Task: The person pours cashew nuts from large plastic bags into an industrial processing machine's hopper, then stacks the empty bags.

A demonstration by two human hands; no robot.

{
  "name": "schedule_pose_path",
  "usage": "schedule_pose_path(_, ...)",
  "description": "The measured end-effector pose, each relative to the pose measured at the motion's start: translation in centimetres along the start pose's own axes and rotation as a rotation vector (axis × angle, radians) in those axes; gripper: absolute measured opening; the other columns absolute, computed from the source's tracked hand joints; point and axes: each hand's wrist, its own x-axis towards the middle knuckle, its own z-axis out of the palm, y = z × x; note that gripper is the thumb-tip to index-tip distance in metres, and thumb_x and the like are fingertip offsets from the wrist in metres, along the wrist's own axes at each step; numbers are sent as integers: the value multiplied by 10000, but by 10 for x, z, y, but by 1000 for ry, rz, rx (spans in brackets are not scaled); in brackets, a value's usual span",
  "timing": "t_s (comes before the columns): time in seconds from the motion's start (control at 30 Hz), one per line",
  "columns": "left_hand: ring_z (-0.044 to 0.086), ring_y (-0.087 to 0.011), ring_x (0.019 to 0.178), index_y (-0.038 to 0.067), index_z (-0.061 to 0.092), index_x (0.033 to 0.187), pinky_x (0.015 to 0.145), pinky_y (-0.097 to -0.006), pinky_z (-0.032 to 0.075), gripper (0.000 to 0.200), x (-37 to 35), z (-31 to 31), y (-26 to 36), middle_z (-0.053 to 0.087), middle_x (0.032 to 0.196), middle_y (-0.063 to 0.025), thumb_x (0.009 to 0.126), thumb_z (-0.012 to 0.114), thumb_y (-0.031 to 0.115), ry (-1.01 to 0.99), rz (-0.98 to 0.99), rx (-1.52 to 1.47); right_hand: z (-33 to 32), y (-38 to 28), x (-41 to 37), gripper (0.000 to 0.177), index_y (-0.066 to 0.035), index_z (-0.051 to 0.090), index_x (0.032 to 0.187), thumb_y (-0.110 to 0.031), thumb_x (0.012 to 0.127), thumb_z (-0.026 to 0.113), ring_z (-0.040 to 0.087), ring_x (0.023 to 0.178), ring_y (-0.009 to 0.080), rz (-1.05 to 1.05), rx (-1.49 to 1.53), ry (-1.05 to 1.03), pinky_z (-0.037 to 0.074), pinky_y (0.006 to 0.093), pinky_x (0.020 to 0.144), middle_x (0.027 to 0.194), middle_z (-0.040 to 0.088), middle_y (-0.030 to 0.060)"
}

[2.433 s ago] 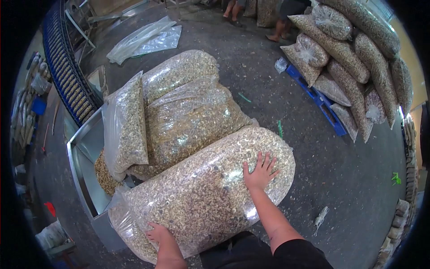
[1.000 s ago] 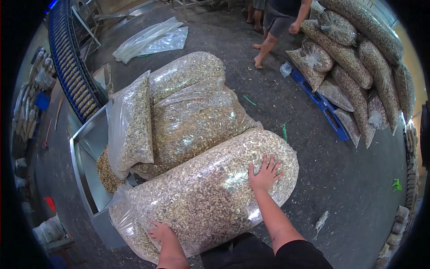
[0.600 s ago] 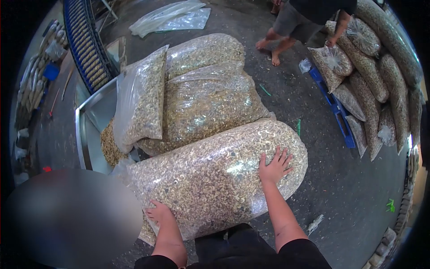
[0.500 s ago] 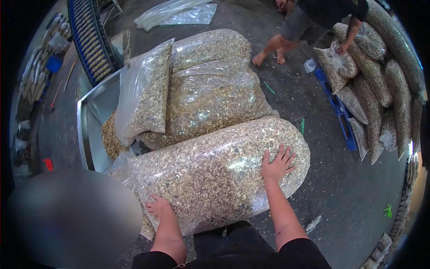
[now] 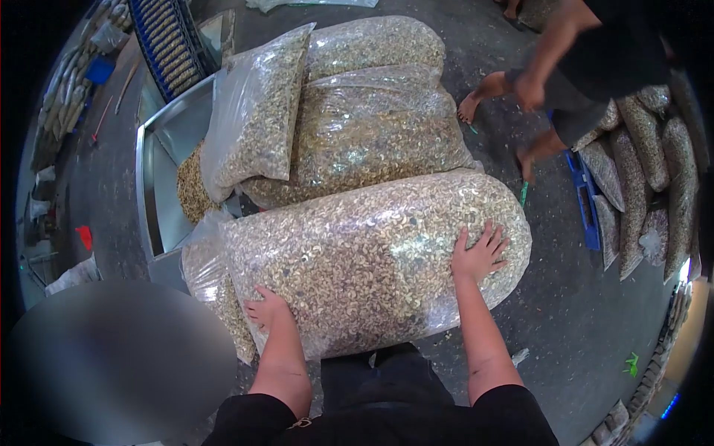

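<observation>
A large clear plastic bag of cashew nuts [image 5: 357, 260] lies lengthwise right in front of my body. My left hand [image 5: 266, 308] rests against its near left end, fingers spread. Toward the rounded right end, my right hand [image 5: 480, 253] presses flat on the plastic with its fingers apart. Behind this bag lie other full bags, among them a wide bag [image 5: 379, 126] and an upright-leaning bag [image 5: 256, 111]. A smaller bag [image 5: 212, 286] sits by the left end, partly covered by the big one.
A metal tray [image 5: 156, 201] holding loose nuts [image 5: 192, 186] stands at the left, below a blue roller conveyor [image 5: 165, 48]. At the right, a barefoot person [image 5: 587, 74] stands near stacked bags [image 5: 628, 171] on a blue pallet [image 5: 584, 201]. A blurred round patch hides the lower left.
The other person has come away from the stacked bags and nearer to the big bag. My view has shifted slightly; my hands keep their places on the bag.
</observation>
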Motion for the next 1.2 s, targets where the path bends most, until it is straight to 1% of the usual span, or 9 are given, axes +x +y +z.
schedule_pose_path(0.07,311,-248,1344,120,350,1404,1015,-572,288,741,6,8,-5,338,1464,-67,881,333,645,-2,26,10,2,1,-2,691,-188,318,1433,-584,878,429,51,1424,352,-28,-6,-1,29,654,1076,1524,192,99)
schedule_pose_path(0.2,303,-255,1348,126,345,1406,1015,-568,286,740,9,16,-4,350,1452,-79,880,337,646,14,-20,44,11,4,-1,697,-179,327,1432,-593,881,426,105,1415,370,-100,-7,59,63,675,1055,1515,221,121)
schedule_pose_path(0.27,295,-256,1351,128,343,1406,1018,-576,276,731,14,26,-6,353,1449,-78,879,357,635,28,-31,65,11,-1,-2,699,-182,326,1434,-599,882,427,114,1412,373,-37,12,97,80,692,1039,1515,225,114)
schedule_pose_path(0.3,288,-257,1354,129,343,1406,1022,-584,267,723,15,26,-9,351,1450,-76,880,369,624,28,-24,78,12,-1,-3,699,-182,326,1434,-599,882,427,114,1412,373,-97,24,67,80,692,1039,1515,225,114)
schedule_pose_path(0.33,288,-257,1354,129,343,1406,1022,-584,267,723,15,23,-10,351,1450,-76,880,369,624,52,-77,83,13,1,-2,686,-203,325,1434,-600,885,425,132,1410,365,-72,2,87,108,701,1026,1519,226,95)
schedule_pose_path(0.37,281,-257,1357,130,347,1403,1027,-592,254,711,14,21,-8,346,1453,-71,882,383,611,40,-46,66,16,1,-2,673,-223,325,1435,-600,887,424,150,1408,357,-36,-21,115,137,710,1013,1522,227,77)
schedule_pose_path(0.4,274,-257,1359,130,350,1400,1032,-600,240,699,14,19,-6,341,1456,-66,883,397,598,22,-3,48,17,0,-2,673,-223,325,1435,-600,887,424,150,1408,357,-65,-12,100,137,710,1013,1522,227,77)
schedule_pose_path(0.5,261,-256,1363,130,357,1394,1043,-614,213,678,13,15,-3,330,1459,-55,888,407,579,9,-16,-2,19,3,0,675,-234,331,1429,-630,886,396,164,1411,323,-38,-58,115,147,701,1018,1522,229,64)
schedule_pose_path(1.2,252,-251,1363,143,341,1399,1052,-604,195,661,13,10,-3,331,1450,-56,889,424,554,-8,-18,-22,10,-3,-4,666,-199,330,1428,-602,902,395,132,1413,354,-29,-9,70,101,703,1029,1529,203,95)
